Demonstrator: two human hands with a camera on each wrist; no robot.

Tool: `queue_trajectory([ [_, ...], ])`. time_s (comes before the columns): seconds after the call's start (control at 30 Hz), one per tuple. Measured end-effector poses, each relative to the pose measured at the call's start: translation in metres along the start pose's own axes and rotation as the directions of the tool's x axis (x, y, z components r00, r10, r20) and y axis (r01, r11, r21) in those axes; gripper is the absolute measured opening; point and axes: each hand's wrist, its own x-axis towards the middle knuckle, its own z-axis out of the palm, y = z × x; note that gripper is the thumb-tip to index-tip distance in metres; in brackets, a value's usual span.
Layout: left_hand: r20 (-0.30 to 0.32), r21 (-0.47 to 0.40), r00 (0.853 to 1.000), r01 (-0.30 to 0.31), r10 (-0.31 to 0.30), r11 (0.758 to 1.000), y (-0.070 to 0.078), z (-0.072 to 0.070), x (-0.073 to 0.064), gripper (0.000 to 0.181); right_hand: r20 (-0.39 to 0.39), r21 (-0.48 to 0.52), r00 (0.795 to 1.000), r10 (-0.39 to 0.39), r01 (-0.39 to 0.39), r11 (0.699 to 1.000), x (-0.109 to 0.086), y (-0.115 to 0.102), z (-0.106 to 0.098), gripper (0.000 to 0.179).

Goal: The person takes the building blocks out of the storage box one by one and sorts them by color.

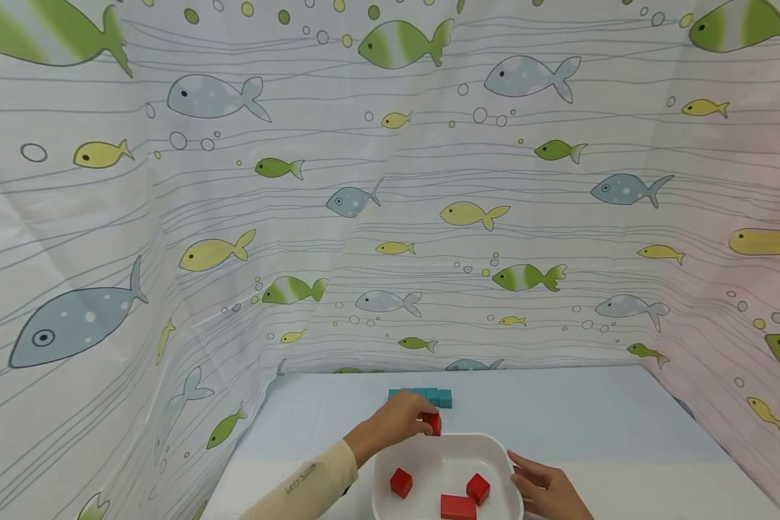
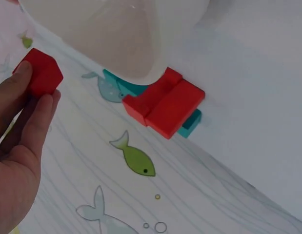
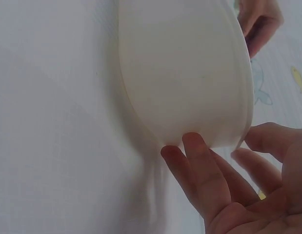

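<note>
My left hand pinches a red block between thumb and fingertips, just above the far rim of a white plastic tub. Inside the tub lie a red cube, a second red cube and a flat red block. At the tub's right side, my right hand holds the wall, with fingertips against the outside and the thumb at the rim. Beyond the tub, the left wrist view shows several red blocks together beside teal blocks; my left hand hides them in the head view.
A row of teal blocks stands behind the tub on the pale table. A fish-patterned curtain hangs around the table's back and both sides.
</note>
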Motion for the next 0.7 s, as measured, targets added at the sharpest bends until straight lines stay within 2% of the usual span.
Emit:
queue_trajectory([
  [0.1,-0.018,0.006,1.000,0.018,-0.018,1.000,-0.006,0.000,0.007,0.027,0.005,0.005,1.000,0.002,-0.002,1.000,0.000,0.002,-0.001,0.070],
  [0.43,-0.015,-0.001,0.993,0.121,-0.121,0.993,-0.026,0.009,0.032,0.026,0.024,0.027,1.000,0.009,-0.009,1.000,-0.002,-0.001,-0.003,0.069],
  [0.7,0.025,0.034,0.981,0.192,-0.193,0.981,-0.035,0.016,0.038,0.028,0.020,0.034,1.000,0.005,-0.005,0.999,-0.003,-0.004,-0.001,0.066],
])
